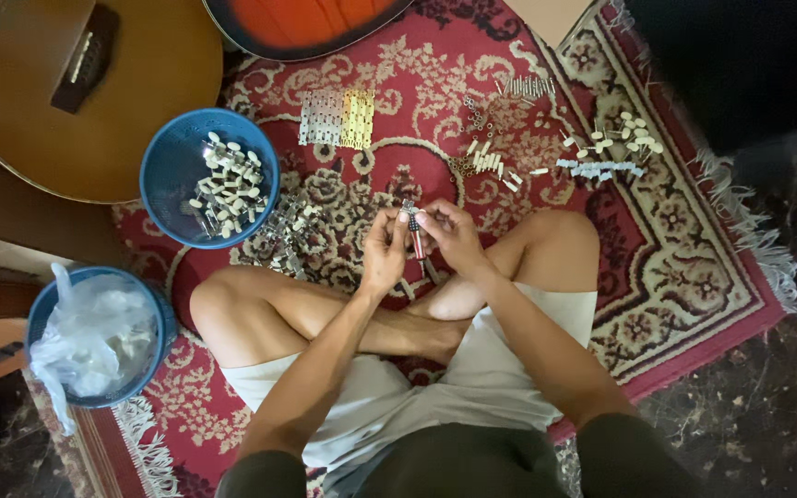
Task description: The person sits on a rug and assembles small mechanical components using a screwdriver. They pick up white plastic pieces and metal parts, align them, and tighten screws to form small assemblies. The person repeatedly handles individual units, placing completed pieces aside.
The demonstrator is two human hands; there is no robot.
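Directly between both hands stands a small screwdriver (415, 242), long axis upright, tip upward; the left hand (385, 251) and right hand (454, 235) pinch it from either side, equally near.

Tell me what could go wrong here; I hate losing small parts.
The hands, left and right, work a screwdriver above the patterned rug; a dropped piece could vanish in its pattern. Loose pegs lie near the right knee, so a leg shift might scatter them.

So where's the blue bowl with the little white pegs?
The blue bowl sits on the rug, on the person's left, beside the acoustic guitar.
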